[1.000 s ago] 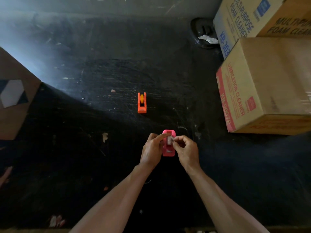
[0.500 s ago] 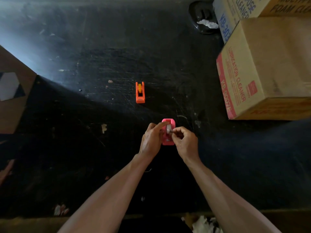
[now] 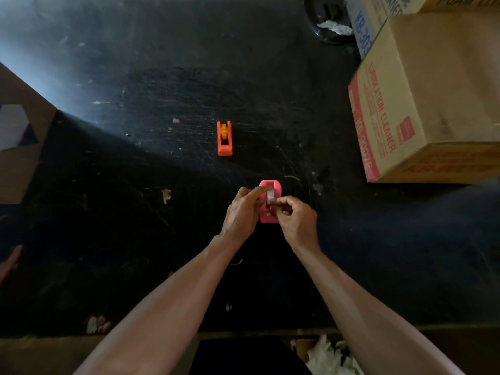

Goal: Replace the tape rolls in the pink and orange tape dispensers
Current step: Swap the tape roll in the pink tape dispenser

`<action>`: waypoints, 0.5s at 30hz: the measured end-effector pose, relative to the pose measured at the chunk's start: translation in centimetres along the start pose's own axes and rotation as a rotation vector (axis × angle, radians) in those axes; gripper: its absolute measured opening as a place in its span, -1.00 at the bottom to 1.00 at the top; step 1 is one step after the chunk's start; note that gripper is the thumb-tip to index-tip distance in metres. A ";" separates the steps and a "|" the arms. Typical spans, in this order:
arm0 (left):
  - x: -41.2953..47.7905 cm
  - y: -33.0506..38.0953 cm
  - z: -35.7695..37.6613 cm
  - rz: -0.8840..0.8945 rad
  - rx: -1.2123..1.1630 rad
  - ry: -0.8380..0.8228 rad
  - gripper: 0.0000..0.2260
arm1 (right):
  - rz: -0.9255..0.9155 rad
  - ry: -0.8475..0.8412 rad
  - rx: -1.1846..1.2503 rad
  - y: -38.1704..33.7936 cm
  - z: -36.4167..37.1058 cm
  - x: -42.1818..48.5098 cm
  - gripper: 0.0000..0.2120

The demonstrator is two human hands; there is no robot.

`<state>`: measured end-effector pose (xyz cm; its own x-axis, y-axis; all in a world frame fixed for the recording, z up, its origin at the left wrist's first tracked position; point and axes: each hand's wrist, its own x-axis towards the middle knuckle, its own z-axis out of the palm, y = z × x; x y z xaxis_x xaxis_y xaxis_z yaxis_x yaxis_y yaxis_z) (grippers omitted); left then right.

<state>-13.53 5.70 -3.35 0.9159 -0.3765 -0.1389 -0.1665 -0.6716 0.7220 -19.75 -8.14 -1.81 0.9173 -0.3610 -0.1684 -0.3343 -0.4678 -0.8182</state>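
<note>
Head view: pink dispenser (image 3: 266,216) sits on the scuffed black tabletop (image 3: 135,185), right in front of the person.
left hand (image 3: 242,209): grips the pink dispenser from its left side, index finger stretched over the top.
right hand (image 3: 297,220): fingers curled, pinching the whitish tape roll (image 3: 270,196) seated in the pink dispenser.
orange dispenser (image 3: 224,138): beyond the pink dispenser and a bit left, well apart, yellowish roll (image 3: 223,130) inside.
cardboard box (image 3: 433,98): way off to the pink dispenser's right.
</note>
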 end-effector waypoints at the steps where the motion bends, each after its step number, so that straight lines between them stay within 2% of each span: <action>1: 0.2 -0.1 -0.1 -0.014 0.004 -0.022 -0.64 | -0.005 0.002 -0.005 0.1 0.0 0.0 -0.85; 5: 0.0 -0.2 -0.3 -0.071 -0.038 -0.072 -0.60 | -0.032 0.006 -0.034 0.1 0.0 -0.1 -0.83; 15: 0.5 0.2 -0.4 -0.118 -0.068 -0.070 -0.62 | -0.058 0.031 -0.049 0.3 0.0 0.2 -0.83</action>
<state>-12.96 5.66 -3.02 0.8997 -0.3427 -0.2704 -0.0322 -0.6699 0.7417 -19.66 -8.35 -2.09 0.9284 -0.3566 -0.1042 -0.2920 -0.5271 -0.7980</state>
